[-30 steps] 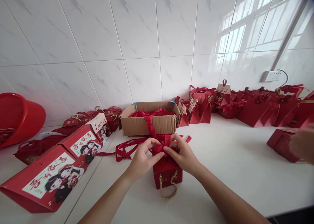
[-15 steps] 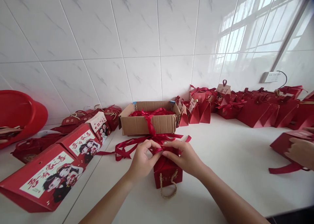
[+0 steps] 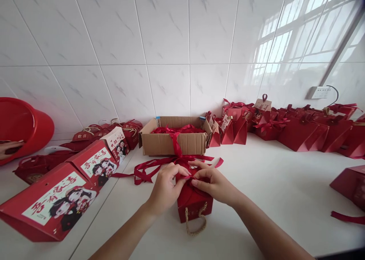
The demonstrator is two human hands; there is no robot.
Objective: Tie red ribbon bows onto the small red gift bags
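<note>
A small red gift box (image 3: 196, 208) with a twisted rope handle (image 3: 196, 231) stands on the white counter in front of me. My left hand (image 3: 167, 184) pinches red ribbon (image 3: 186, 176) over the top of this box. From the other side my right hand (image 3: 216, 184) pinches the ribbon too, its fingertips almost touching the left ones. My fingers partly hide the ribbon at the pinch. Behind my hands, loose red ribbon (image 3: 139, 174) lies on the counter and runs up into a cardboard box (image 3: 159, 145) filled with more ribbon.
Printed red boxes (image 3: 59, 203) line the left side, with a red basin (image 3: 42, 127) beyond them; a person's hand shows inside it. Several red gift boxes (image 3: 296, 132) stand along the tiled wall at right. Another red box (image 3: 348, 184) with ribbon sits at the right edge.
My view has shifted slightly. My fingertips have drawn a little apart on the ribbon and both hands still pinch it. Another person's hand at the right edge has gone out of view.
</note>
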